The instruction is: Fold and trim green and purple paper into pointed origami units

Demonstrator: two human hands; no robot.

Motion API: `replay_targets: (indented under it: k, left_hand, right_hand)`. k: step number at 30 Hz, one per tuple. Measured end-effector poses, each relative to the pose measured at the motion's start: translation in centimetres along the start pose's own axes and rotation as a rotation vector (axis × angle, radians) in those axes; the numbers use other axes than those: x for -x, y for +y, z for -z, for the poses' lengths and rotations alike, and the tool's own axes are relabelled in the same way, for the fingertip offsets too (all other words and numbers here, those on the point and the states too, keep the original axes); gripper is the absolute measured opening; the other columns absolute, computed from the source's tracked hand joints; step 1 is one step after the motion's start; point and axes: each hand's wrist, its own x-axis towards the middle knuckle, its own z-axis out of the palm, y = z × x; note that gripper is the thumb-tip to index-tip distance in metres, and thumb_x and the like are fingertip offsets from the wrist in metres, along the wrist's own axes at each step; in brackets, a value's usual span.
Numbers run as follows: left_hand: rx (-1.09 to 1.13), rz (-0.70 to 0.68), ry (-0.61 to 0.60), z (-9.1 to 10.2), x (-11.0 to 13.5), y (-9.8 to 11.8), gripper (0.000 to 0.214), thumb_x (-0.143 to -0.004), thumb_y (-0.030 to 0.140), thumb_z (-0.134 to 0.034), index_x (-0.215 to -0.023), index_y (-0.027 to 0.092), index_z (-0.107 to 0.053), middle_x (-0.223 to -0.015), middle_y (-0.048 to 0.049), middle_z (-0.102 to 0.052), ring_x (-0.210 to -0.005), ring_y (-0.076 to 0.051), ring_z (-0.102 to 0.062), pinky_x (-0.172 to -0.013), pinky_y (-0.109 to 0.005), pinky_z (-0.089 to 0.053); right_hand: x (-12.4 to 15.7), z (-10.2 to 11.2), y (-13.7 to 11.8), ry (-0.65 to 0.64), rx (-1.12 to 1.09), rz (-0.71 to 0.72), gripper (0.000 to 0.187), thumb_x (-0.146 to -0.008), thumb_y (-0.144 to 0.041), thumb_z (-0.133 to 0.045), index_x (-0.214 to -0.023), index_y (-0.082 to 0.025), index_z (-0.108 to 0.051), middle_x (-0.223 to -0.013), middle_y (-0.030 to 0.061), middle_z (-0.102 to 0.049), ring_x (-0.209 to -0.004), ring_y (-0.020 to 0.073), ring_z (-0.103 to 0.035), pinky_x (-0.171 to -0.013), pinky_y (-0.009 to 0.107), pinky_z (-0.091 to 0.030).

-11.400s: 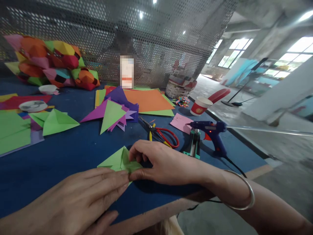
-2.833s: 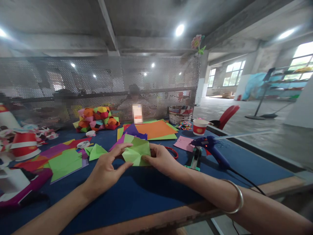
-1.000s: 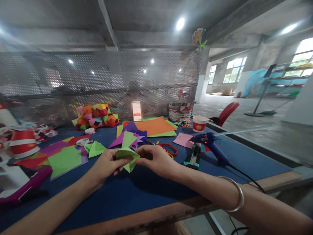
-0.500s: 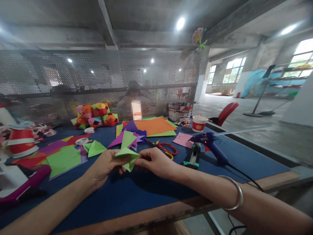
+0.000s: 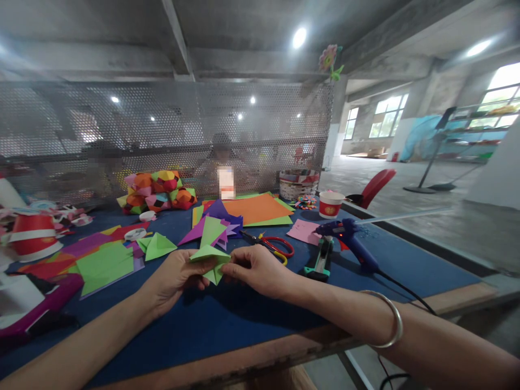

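Note:
A folded light-green paper piece (image 5: 211, 252) is held between my two hands above the blue tabletop. My left hand (image 5: 179, 273) pinches it from the left, thumb on top. From the right, my right hand (image 5: 254, 268) grips its edge between thumb and fingertips; a bangle circles that forearm. Left of the paper lies another folded green piece (image 5: 159, 246). Behind it are purple folded papers (image 5: 190, 233) and dark-blue ones (image 5: 221, 210). Red-and-yellow-handled scissors (image 5: 280, 246) rest just beyond my right hand.
Farther right are a glue gun (image 5: 345, 235), a utility knife (image 5: 320, 262), a pink paper (image 5: 303, 232) and a paper cup (image 5: 330, 205). Orange sheets (image 5: 258, 210) and a basket (image 5: 299, 185) stand at the back. Coloured sheets (image 5: 105, 268) lie left. A perforated screen (image 5: 162, 119) rises behind.
Both hands keep hold of the green folded paper in nearly the same spot. My right fingertips have shifted very slightly along its right edge.

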Motion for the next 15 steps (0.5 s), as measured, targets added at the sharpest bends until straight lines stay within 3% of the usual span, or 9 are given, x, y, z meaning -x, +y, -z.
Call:
replay_targets:
  k: [5,10,15]
  left_hand:
    - [-0.023,-0.015,0.006,-0.5,0.4,0.3,0.042,-0.069,0.059,-0.103,-0.082,0.021,-0.089,-0.070,-0.0043,-0.078,-0.055,-0.016,-0.065,-0.050,-0.025,-0.050]
    - [-0.093,-0.038,0.042,-1.3,0.7,1.0,0.049,-0.063,0.064,-0.101,-0.068,0.021,-0.077,-0.058,-0.0005,-0.068,-0.051,-0.017,-0.062,-0.050,-0.027,-0.052]
    - [-0.195,-0.069,0.093,-1.7,0.6,1.6,0.050,-0.063,0.067,-0.093,-0.066,0.021,-0.074,-0.055,0.0008,-0.066,-0.048,-0.016,-0.060,-0.049,-0.027,-0.051]
  right_hand:
    - [0.2,0.0,-0.5,0.013,0.037,0.013,0.035,-0.098,-0.024,-0.080,-0.067,-0.021,-0.065,-0.063,-0.0056,-0.060,-0.064,0.0132,-0.051,-0.065,0.028,-0.036]
    - [0.5,-0.2,-0.9,0.018,0.056,0.019,0.040,-0.096,-0.016,-0.074,-0.063,-0.023,-0.052,-0.059,-0.0080,-0.049,-0.062,0.0117,-0.042,-0.063,0.028,-0.033]
    - [0.4,-0.3,-0.8,0.002,0.082,0.011,0.036,-0.100,-0.015,-0.069,-0.066,-0.021,-0.060,-0.063,-0.0055,-0.058,-0.063,0.0126,-0.050,-0.063,0.028,-0.035]
